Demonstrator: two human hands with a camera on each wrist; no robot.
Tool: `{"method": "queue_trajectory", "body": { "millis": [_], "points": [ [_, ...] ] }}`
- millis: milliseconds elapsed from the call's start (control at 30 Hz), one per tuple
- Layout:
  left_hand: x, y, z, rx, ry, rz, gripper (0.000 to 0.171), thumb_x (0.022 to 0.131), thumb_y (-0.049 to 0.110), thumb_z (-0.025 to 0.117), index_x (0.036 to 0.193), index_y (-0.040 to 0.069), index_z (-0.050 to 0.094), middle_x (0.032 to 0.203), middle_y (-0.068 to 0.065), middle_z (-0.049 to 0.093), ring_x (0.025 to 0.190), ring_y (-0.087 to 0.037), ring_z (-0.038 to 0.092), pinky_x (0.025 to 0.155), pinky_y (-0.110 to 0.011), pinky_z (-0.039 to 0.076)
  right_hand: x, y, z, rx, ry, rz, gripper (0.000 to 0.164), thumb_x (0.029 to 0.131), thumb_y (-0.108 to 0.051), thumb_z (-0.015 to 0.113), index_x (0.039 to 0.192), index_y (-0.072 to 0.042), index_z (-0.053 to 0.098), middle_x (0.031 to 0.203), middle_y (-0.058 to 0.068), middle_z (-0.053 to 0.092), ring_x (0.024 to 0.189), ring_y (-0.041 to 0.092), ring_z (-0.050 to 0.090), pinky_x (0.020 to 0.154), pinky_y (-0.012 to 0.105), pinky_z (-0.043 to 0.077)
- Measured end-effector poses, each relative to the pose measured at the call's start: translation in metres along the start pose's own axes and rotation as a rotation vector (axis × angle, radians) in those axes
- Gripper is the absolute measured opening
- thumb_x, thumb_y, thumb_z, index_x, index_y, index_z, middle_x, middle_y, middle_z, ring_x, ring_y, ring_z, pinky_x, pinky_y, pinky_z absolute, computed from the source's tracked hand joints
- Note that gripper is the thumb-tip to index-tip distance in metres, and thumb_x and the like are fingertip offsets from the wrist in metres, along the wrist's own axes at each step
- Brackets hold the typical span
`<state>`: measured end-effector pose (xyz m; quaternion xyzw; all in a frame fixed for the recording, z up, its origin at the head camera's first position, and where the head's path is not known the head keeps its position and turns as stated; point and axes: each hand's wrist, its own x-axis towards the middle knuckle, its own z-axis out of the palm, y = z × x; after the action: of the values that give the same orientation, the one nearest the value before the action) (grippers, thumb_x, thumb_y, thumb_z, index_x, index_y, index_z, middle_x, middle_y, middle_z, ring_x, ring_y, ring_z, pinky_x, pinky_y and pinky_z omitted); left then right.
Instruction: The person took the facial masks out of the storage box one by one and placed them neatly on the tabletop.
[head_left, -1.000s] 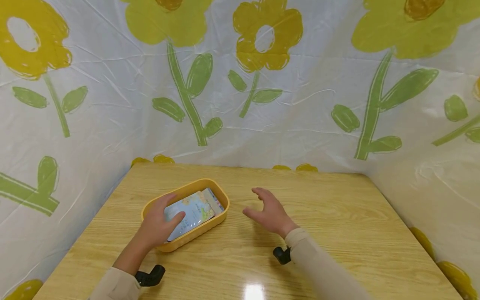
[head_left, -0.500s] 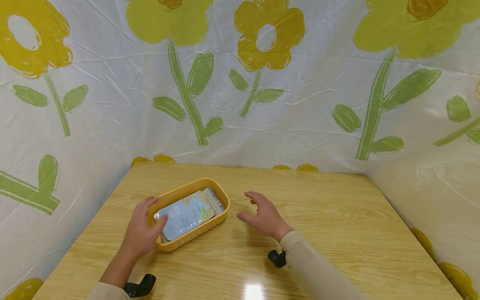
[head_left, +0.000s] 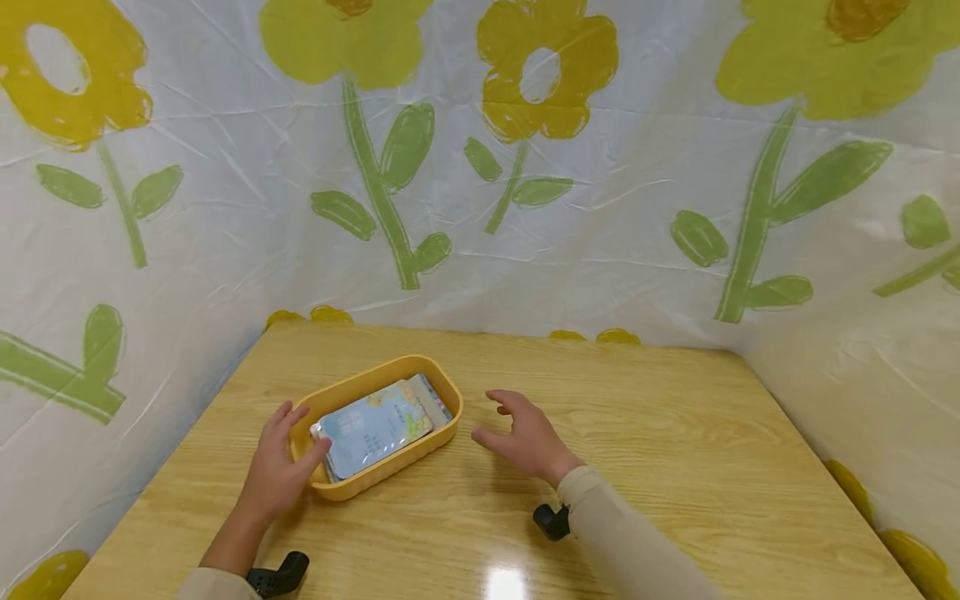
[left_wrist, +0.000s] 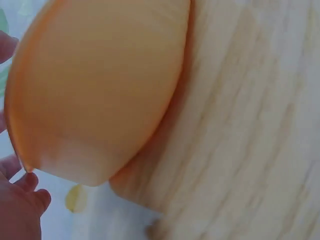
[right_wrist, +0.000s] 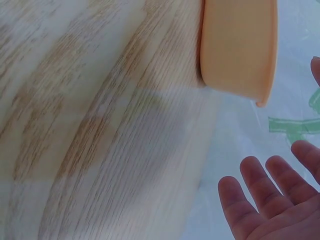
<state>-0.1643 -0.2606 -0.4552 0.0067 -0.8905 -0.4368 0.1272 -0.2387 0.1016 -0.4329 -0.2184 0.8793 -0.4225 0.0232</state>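
Observation:
A yellow-orange oblong basket [head_left: 384, 467] with a ribbed outer wall stands at a slant on the left part of the table. Inside lie flat packets, the topmost a pale blue printed packet [head_left: 372, 432] in shiny film. My left hand [head_left: 274, 468] is at the basket's left end, thumb and fingers spread at the rim; in the left wrist view its fingertips [left_wrist: 31, 180] overlap the rim's corner. To the right of the basket, my right hand [head_left: 527, 435] hovers apart from it with nothing in its grasp. Its fingers [right_wrist: 265, 187] are extended in the right wrist view.
The wood-grain table [head_left: 637, 467] fills the lower view. A white cloth [head_left: 570, 283] printed with yellow flowers and green leaves surrounds it at the back and sides. Black wrist mounts [head_left: 552, 522] show below both hands.
My left hand has drawn back leftward from over the packets to the basket's left end. My right hand has shifted slightly left and down. The basket stays put.

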Motion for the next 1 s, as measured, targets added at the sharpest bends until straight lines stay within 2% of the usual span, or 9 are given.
{"method": "queue_trajectory", "body": {
  "millis": [167, 333, 433, 533, 633, 700, 767, 933, 1000],
  "points": [
    [0.004, -0.007, 0.005, -0.049, -0.018, -0.058, 0.068, 0.096, 0.028, 0.065, 0.149, -0.003, 0.036, 0.16, -0.03, 0.009, 0.143, -0.054, 0.012, 0.107, -0.073, 0.019, 0.0, -0.001, 0.0, -0.007, 0.0, -0.002, 0.068, 0.092, -0.038, 0.071, 0.146, -0.005, 0.048, 0.146, 0.012, 0.049, 0.126, 0.035, 0.051, 0.099, 0.054, 0.046],
    [0.002, -0.011, 0.009, -0.122, -0.028, -0.144, 0.065, 0.097, 0.019, 0.062, 0.151, 0.0, 0.033, 0.161, -0.029, 0.006, 0.146, -0.048, 0.008, 0.113, -0.066, 0.015, 0.001, -0.004, 0.0, -0.014, -0.009, -0.011, 0.067, 0.093, -0.037, 0.071, 0.147, -0.005, 0.047, 0.146, 0.013, 0.048, 0.126, 0.035, 0.051, 0.099, 0.055, 0.046],
    [0.001, -0.013, 0.011, -0.166, -0.026, -0.149, 0.063, 0.097, 0.014, 0.059, 0.152, 0.0, 0.031, 0.159, -0.029, 0.012, 0.146, -0.047, 0.01, 0.114, -0.063, 0.017, 0.001, -0.005, 0.001, -0.018, -0.006, -0.01, 0.067, 0.092, -0.036, 0.071, 0.147, -0.006, 0.048, 0.146, 0.013, 0.048, 0.125, 0.035, 0.051, 0.098, 0.055, 0.046],
    [0.0, -0.016, 0.013, -0.2, -0.027, -0.125, 0.062, 0.097, 0.008, 0.056, 0.152, -0.002, 0.029, 0.156, -0.03, 0.017, 0.144, -0.047, 0.02, 0.113, -0.058, 0.026, 0.002, -0.006, 0.001, -0.02, -0.003, -0.007, 0.067, 0.092, -0.036, 0.072, 0.147, -0.006, 0.048, 0.146, 0.012, 0.048, 0.125, 0.035, 0.052, 0.098, 0.055, 0.046],
    [-0.002, -0.018, 0.013, -0.209, -0.03, -0.102, 0.063, 0.094, 0.0, 0.052, 0.152, -0.003, 0.028, 0.156, -0.03, 0.017, 0.14, -0.046, 0.028, 0.103, -0.034, 0.043, 0.002, -0.006, 0.001, -0.018, 0.003, -0.006, 0.067, 0.092, -0.036, 0.072, 0.147, -0.006, 0.048, 0.146, 0.012, 0.048, 0.124, 0.036, 0.052, 0.098, 0.055, 0.046],
    [-0.003, -0.019, 0.013, -0.214, -0.03, -0.086, 0.066, 0.09, -0.005, 0.05, 0.152, -0.005, 0.027, 0.156, -0.031, 0.017, 0.139, -0.046, 0.03, 0.094, -0.018, 0.043, 0.003, -0.006, 0.001, -0.02, 0.013, -0.006, 0.067, 0.092, -0.036, 0.072, 0.146, -0.006, 0.048, 0.145, 0.013, 0.049, 0.124, 0.036, 0.052, 0.097, 0.054, 0.046],
    [-0.004, -0.02, 0.013, -0.212, -0.03, -0.073, 0.068, 0.087, -0.009, 0.049, 0.151, -0.006, 0.028, 0.156, -0.031, 0.017, 0.139, -0.046, 0.029, 0.09, -0.01, 0.039, 0.003, -0.006, 0.001, -0.02, 0.019, -0.005, 0.067, 0.092, -0.035, 0.072, 0.146, -0.006, 0.048, 0.145, 0.013, 0.049, 0.123, 0.036, 0.053, 0.097, 0.054, 0.047],
    [-0.006, -0.02, 0.014, -0.232, -0.044, -0.04, 0.07, 0.085, -0.012, 0.05, 0.151, -0.008, 0.027, 0.155, -0.031, 0.018, 0.141, -0.047, 0.027, 0.102, -0.033, 0.035, 0.003, -0.009, -0.001, -0.03, 0.023, -0.001, 0.067, 0.092, -0.035, 0.072, 0.147, -0.007, 0.047, 0.146, 0.012, 0.048, 0.123, 0.034, 0.052, 0.097, 0.054, 0.047],
    [-0.007, -0.02, 0.015, -0.243, -0.049, -0.026, 0.071, 0.084, -0.012, 0.05, 0.151, -0.009, 0.026, 0.155, -0.031, 0.019, 0.141, -0.048, 0.026, 0.102, -0.031, 0.035, 0.004, -0.011, -0.002, -0.035, 0.028, -0.005, 0.067, 0.092, -0.036, 0.072, 0.147, -0.007, 0.047, 0.146, 0.012, 0.049, 0.123, 0.033, 0.052, 0.096, 0.054, 0.047]
  ]
}}
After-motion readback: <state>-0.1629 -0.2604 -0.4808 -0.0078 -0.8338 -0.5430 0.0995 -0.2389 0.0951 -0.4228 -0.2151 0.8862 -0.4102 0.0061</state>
